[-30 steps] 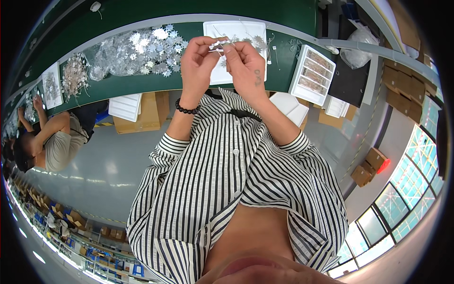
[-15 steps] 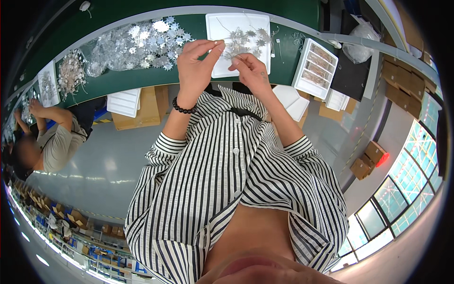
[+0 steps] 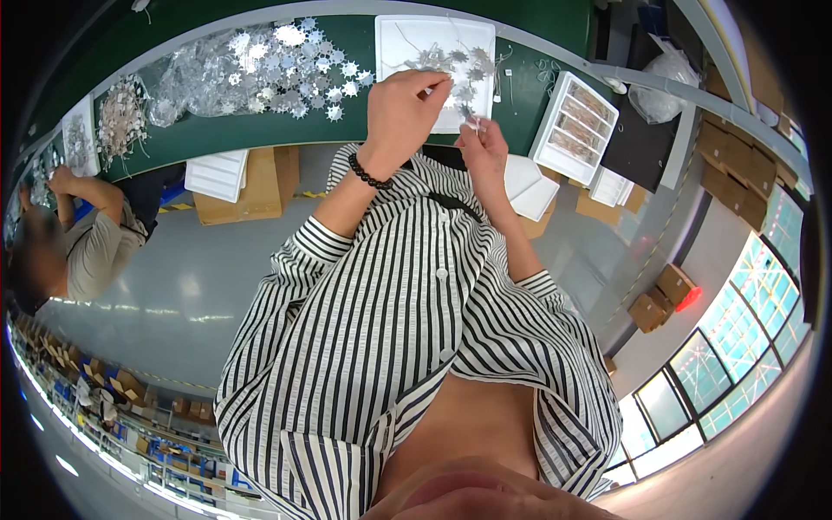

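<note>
My left hand (image 3: 406, 117), with a dark beaded bracelet on its wrist, is over the white tray's near-left part. Its thumb and fingers are pinched together; what lies between them is too small to make out. My right hand (image 3: 485, 154) is at the tray's near edge, lower and to the right. Its closed fingertips grip a small silver star-shaped piece (image 3: 468, 113), with something whitish beside it. Several similar star pieces with thin wires (image 3: 475, 65) lie in the white tray (image 3: 399, 39), partly hidden by my left hand.
Loose silver star pieces (image 3: 299, 74) and clear plastic bags (image 3: 186, 91) spread across the green table to the left, beside a pile of wired parts (image 3: 121, 121). A compartment tray (image 3: 549, 143) stands at right. Another person (image 3: 104, 247) works at far left.
Both hands have shifted right relative to the tray. My right hand has dropped nearer to me, its star piece drawn away from the others. The left hand's pinch is now further over the tray.
</note>
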Motion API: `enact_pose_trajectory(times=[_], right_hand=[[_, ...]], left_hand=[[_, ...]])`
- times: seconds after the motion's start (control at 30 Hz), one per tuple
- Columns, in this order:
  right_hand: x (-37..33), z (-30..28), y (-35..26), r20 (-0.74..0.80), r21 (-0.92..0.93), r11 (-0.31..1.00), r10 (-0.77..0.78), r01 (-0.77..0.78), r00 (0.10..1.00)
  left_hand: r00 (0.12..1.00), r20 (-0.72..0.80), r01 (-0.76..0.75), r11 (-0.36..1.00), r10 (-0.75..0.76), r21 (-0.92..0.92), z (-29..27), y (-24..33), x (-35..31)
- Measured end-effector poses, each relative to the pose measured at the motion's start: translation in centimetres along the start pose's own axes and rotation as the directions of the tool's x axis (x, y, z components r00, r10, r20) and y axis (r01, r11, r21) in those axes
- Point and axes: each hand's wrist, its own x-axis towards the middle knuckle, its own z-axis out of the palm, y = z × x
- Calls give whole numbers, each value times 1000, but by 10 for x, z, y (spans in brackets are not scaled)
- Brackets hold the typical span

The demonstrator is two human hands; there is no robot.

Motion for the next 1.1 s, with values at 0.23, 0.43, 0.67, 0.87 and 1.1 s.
enact_pose_trajectory(times=[0.23,0.43,0.67,0.87,1.1], right_hand=[[22,22,-36,286,-314,813,-411,490,866],[40,28,-36,431,-489,759,-219,430,875],[92,62,-12,354,-597,712,-179,369,918],[103,68,-23,239,-295,927,-163,232,957],[63,53,-18,216,-179,982,-24,64,976]], left_hand=[[990,143,18,1000,-17,-5,-6,17,3],[951,92,306,946,-297,-111,-15,-10,-12],[808,-118,542,806,-578,-237,-8,-107,-29],[899,-223,436,823,-377,364,-7,-187,-43],[942,-174,335,749,-288,572,15,-211,-34]])
